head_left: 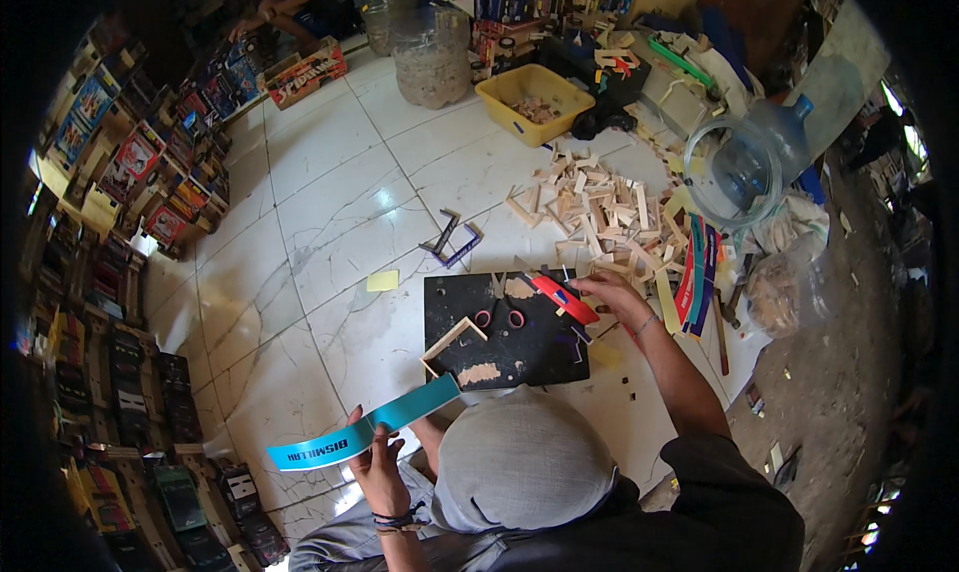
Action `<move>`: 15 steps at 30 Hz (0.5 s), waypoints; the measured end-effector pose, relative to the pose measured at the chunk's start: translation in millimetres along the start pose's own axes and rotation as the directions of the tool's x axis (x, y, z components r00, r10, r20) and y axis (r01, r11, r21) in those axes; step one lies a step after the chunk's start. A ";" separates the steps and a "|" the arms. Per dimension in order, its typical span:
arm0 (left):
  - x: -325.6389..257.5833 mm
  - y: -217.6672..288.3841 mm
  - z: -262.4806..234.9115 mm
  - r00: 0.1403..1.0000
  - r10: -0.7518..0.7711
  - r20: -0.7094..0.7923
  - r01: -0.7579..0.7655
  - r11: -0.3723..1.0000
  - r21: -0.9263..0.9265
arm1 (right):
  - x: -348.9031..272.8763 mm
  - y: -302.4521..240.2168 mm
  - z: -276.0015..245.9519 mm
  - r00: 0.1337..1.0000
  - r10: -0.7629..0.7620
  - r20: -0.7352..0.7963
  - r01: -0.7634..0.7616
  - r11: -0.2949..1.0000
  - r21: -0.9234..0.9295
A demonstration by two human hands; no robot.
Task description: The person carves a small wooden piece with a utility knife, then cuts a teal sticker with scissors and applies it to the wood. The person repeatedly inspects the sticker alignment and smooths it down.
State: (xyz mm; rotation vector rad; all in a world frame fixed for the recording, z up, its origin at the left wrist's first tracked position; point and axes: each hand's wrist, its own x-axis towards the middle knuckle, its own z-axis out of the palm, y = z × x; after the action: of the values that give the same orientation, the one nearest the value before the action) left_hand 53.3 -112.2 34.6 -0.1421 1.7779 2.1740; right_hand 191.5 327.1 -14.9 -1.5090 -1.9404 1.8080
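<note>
So the left hand [378,472] is pinching 1 long teal strip [420,412] around its middle. 1 end sticks out left of that grip, and the other runs right and away to the near corner of a black board [544,357]. Right hand [611,292] has its fingers bent beside a red item [567,300] with a bit of blue on it; honestly can't tell if they're closed on it or just touching.

Left of the right hand there's 1 pair of scissors [499,294] lying on the board. Just past the strip's right end sits an angled wooden piece [445,341]. Beyond the right hand, a big heap of wood bits [599,207] covers the tiles, and to its right are some colored strips [694,277]. Yellow paper [383,280] lies straight ahead of the left grip, well apart.
</note>
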 end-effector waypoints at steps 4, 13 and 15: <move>1.6 -0.9 2.1 0.999 -0.012 0.034 0.013 0.999 -0.040 | -0.3 -13.6 11.5 0.851 -0.409 -0.329 0.312 0.898 -0.310; -5.0 15.8 16.5 0.994 0.104 -0.028 -0.104 0.994 -0.015 | -61.1 -45.6 124.4 0.713 -0.691 0.117 0.503 0.387 -0.773; -7.6 20.9 16.8 0.995 0.089 -0.045 -0.093 0.992 -0.085 | -56.7 -50.4 142.1 0.770 -0.637 0.030 0.341 0.372 -0.864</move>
State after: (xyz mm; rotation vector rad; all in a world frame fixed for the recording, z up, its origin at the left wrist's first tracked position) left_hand 56.1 -100.9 59.9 -0.1295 1.7441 2.3299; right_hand 100.1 197.4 13.2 -0.9714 -2.8053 0.2684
